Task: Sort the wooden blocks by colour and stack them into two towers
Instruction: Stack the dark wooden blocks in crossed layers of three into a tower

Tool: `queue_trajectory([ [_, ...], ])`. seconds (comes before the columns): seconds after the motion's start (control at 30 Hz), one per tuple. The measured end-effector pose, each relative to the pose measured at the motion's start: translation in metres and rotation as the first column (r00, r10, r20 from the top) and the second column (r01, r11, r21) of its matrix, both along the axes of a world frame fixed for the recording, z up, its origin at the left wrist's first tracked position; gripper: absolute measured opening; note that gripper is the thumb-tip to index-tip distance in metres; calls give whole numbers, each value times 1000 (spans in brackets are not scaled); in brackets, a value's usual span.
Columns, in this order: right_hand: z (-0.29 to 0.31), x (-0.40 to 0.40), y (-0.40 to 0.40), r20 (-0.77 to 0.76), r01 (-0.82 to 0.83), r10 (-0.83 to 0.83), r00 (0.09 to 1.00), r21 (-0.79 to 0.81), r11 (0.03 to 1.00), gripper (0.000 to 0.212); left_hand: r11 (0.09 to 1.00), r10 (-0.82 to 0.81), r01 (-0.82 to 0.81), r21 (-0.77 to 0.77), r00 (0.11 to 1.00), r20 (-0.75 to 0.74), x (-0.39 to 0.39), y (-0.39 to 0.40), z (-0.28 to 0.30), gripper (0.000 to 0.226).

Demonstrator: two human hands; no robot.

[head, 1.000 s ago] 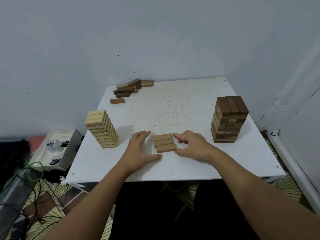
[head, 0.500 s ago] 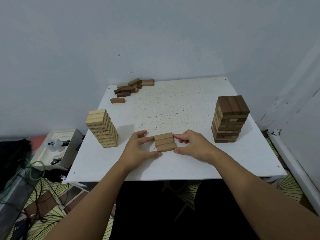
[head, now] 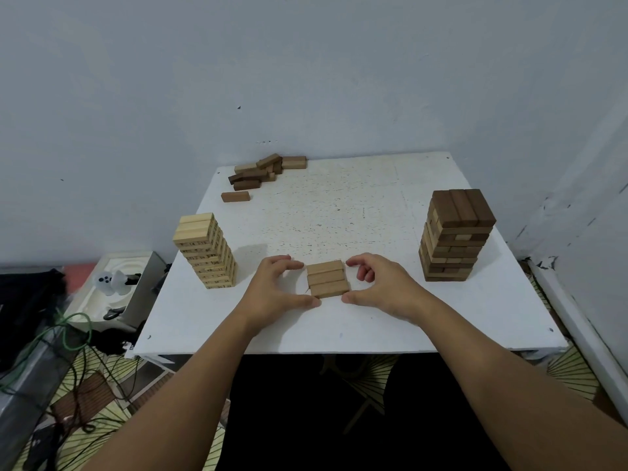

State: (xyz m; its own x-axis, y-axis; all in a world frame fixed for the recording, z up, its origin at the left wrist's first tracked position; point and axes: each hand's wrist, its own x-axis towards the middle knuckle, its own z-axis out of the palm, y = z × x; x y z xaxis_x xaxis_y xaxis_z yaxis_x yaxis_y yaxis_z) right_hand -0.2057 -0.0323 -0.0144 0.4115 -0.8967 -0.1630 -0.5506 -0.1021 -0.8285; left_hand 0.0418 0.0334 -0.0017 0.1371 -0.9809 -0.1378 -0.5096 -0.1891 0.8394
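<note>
Three blocks [head: 328, 279] side by side; left hand [head: 276, 289] and right hand [head: 380, 286] curled loosely alongside, gripping nothing; advise squaring, lifting level

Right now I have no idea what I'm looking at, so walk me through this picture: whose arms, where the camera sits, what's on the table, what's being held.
No machine here: these are a person's two bare arms, filmed by a camera worn on their head, looking forward and down. The left hand and right hand bracket a row of three blocks lying flat on the white table. The thumbs touch the nearest block's ends; the curled fingers stand a little apart, so no firm grip yet. To the left stands a pale tower, to the right a brown tower with a dark top. A loose pile of blocks lies at the far edge.
</note>
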Motion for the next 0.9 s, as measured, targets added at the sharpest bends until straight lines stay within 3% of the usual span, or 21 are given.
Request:
queue_trajectory([
  [0.17,2,1,6,39,26,-25,999,-27,999,41,998,24,-24,-64,1000,9,-1,5,-5,41],
  [0.27,4,1,6,21,18,-17,1000,-25,1000,34,998,30,-30,-48,1000,-5,-2,5,-5,35],
  [0.73,7,2,7,14,41,-41,999,-18,999,34,998,45,-45,-43,999,6,-5,5,-2,35],
  [0.9,5,2,6,29,38,-38,999,-3,999,45,998,30,-29,-57,999,16,-5,4,0,54],
])
